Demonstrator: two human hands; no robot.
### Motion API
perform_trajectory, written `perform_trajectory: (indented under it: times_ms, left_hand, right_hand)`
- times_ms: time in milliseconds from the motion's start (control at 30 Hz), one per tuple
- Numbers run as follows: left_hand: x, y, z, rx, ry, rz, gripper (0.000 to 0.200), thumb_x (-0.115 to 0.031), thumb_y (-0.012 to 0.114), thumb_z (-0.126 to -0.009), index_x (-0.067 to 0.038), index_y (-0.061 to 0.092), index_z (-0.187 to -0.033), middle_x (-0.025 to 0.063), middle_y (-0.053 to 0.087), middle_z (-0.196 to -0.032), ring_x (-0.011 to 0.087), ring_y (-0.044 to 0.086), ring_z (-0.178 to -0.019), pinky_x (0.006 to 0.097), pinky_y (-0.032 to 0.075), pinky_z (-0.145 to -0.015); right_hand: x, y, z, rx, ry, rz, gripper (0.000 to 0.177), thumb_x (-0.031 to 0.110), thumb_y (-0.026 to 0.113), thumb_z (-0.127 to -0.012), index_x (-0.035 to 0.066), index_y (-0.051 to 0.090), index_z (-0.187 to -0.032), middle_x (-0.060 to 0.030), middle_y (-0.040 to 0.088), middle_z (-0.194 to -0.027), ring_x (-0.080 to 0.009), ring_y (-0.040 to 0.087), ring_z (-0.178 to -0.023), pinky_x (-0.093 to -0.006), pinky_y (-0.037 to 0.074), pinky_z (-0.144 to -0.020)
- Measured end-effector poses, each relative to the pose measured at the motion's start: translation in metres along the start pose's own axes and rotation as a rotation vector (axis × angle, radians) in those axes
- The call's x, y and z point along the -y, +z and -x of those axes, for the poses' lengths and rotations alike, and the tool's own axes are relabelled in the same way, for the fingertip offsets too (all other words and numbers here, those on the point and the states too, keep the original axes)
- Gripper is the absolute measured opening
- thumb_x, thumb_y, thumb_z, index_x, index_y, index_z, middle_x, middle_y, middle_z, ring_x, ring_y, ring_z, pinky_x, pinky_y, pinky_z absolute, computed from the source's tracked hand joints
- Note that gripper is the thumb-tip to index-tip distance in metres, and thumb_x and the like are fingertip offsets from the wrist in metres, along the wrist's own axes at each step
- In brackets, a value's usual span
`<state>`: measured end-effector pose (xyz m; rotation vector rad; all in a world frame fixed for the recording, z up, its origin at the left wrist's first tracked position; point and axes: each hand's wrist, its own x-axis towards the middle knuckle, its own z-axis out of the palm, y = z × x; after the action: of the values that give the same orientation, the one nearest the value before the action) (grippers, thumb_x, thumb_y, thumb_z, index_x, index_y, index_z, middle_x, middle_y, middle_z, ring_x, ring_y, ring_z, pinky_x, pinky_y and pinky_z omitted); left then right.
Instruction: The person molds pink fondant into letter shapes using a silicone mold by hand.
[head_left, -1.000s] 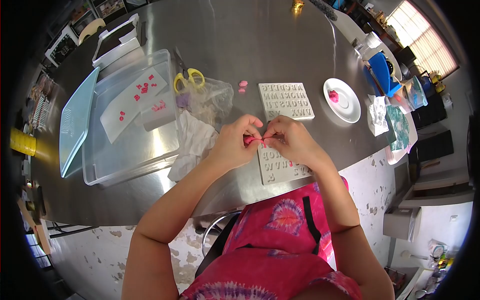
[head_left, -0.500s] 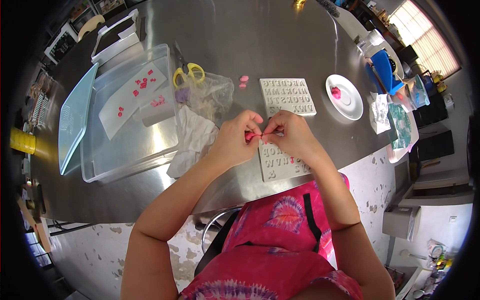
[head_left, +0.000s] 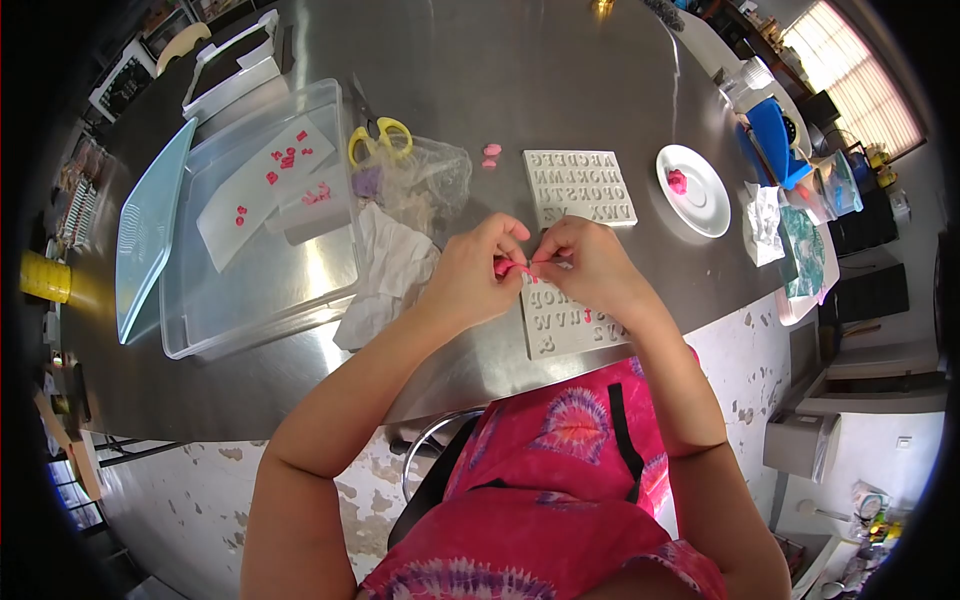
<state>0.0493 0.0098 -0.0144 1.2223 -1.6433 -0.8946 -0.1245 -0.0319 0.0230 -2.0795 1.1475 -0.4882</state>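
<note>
My left hand (head_left: 480, 272) is closed round a lump of pink dough (head_left: 505, 267), over the left edge of the near letter mould (head_left: 570, 335). From the lump a thin pink strand reaches toward my right hand (head_left: 583, 265), whose fingers are pinched on its end. Both hands nearly touch above the mould, hiding its upper part. A small pink piece (head_left: 588, 315) sits in one of the mould's letters. Behind my hands lies a second letter mould (head_left: 578, 187). Two small pink pieces (head_left: 490, 156) rest on the steel table left of it.
On the left, a clear plastic box (head_left: 180, 325) holds paper with pink letters, beside a pale blue lid (head_left: 150, 240). Yellow-handled scissors (head_left: 393, 135), a plastic bag (head_left: 430, 180) and crumpled white paper (head_left: 385, 270) lie near it. A white plate (head_left: 705, 200) with pink dough stands right.
A thin pink strand between my hands shows more clearly now. My hands have shifted only slightly. The view has tilted a little.
</note>
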Motion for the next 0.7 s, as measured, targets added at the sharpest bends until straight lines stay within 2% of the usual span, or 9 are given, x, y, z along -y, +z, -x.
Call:
perform_trajectory:
  times_ms: [67, 133, 267, 333, 367, 433, 567, 700]
  left_hand:
    - [0.0, 0.0, 0.0, -0.003, 0.003, 0.003, 0.032, 0.002, 0.065, -0.072, -0.001, 0.052, -0.101, 0.0051, 0.065, -0.077, 0.0101, 0.062, -0.066, 0.0222, 0.048, -0.057]
    - [0.0, 0.0, 0.0, 0.005, -0.007, 0.001, 0.032, 0.002, 0.065, -0.072, -0.001, 0.052, -0.101, 0.0051, 0.065, -0.078, 0.0102, 0.062, -0.067, 0.0222, 0.048, -0.057]
    - [-0.001, 0.0, 0.0, 0.008, -0.03, 0.018, 0.032, 0.002, 0.065, -0.072, -0.001, 0.052, -0.101, 0.0051, 0.064, -0.078, 0.0103, 0.061, -0.067, 0.0222, 0.048, -0.057]
    - [0.0, 0.001, 0.0, -0.034, -0.009, 0.041, 0.034, 0.003, 0.062, -0.069, -0.002, 0.051, -0.1, 0.0087, 0.064, -0.073, 0.0203, 0.064, -0.062, 0.0293, 0.05, -0.058]
    - [0.0, 0.001, 0.0, -0.034, -0.007, 0.04, 0.034, 0.003, 0.062, -0.069, -0.002, 0.051, -0.1, 0.0087, 0.064, -0.073, 0.0203, 0.064, -0.062, 0.0293, 0.05, -0.058]
    - [0.0, 0.0, -0.001, -0.001, -0.032, 0.019, 0.033, 0.003, 0.065, -0.071, -0.001, 0.052, -0.101, 0.0051, 0.064, -0.076, 0.0104, 0.061, -0.066, 0.0219, 0.047, -0.058]
    - [-0.004, -0.003, 0.0, 0.033, -0.045, 0.014, 0.033, 0.003, 0.065, -0.07, 0.0, 0.052, -0.1, 0.005, 0.064, -0.075, 0.0095, 0.061, -0.067, 0.0215, 0.047, -0.058]
    - [-0.004, -0.003, 0.001, 0.056, -0.018, 0.055, 0.032, 0.002, 0.066, -0.069, 0.0, 0.052, -0.098, 0.0045, 0.064, -0.072, 0.0082, 0.06, -0.064, 0.0208, 0.047, -0.057]
  right_hand:
    - [0.003, 0.003, 0.001, -0.026, -0.008, -0.002, 0.008, 0.001, 0.069, -0.066, -0.001, 0.066, -0.073, -0.0152, 0.062, -0.081, -0.0286, 0.062, -0.077, -0.0365, 0.049, -0.07]
    - [0.005, 0.007, 0.003, -0.068, -0.084, 0.121, 0.004, -0.001, 0.065, -0.067, -0.001, 0.062, -0.068, -0.0161, 0.06, -0.079, -0.032, 0.061, -0.077, -0.0393, 0.049, -0.07]
    - [0.005, 0.01, 0.003, -0.084, -0.13, 0.218, 0.005, 0.0, 0.064, -0.067, -0.001, 0.06, -0.069, -0.0141, 0.06, -0.077, -0.0306, 0.062, -0.074, -0.0373, 0.049, -0.067]
    - [0.006, 0.011, 0.003, -0.086, -0.134, 0.24, 0.004, 0.001, 0.063, -0.068, 0.0, 0.06, -0.07, -0.0141, 0.06, -0.077, -0.0312, 0.061, -0.074, -0.0383, 0.049, -0.067]
    - [0.006, 0.012, 0.003, -0.088, -0.134, 0.24, 0.004, 0.001, 0.063, -0.068, 0.0, 0.06, -0.07, -0.0141, 0.06, -0.077, -0.0312, 0.061, -0.074, -0.0383, 0.049, -0.067]
    - [0.005, 0.014, 0.005, -0.109, -0.184, 0.324, 0.004, 0.001, 0.063, -0.068, -0.001, 0.06, -0.07, -0.0138, 0.06, -0.078, -0.0315, 0.061, -0.075, -0.0386, 0.049, -0.068]
    - [0.01, 0.009, 0.005, -0.085, -0.205, 0.336, 0.002, 0.0, 0.059, -0.07, 0.001, 0.06, -0.072, -0.0154, 0.058, -0.077, -0.0328, 0.06, -0.081, -0.0425, 0.049, -0.068]
    - [-0.001, -0.003, -0.002, 0.037, -0.184, 0.141, 0.005, 0.003, 0.064, -0.071, 0.003, 0.066, -0.075, -0.0154, 0.063, -0.077, -0.0301, 0.063, -0.076, -0.0382, 0.05, -0.066]
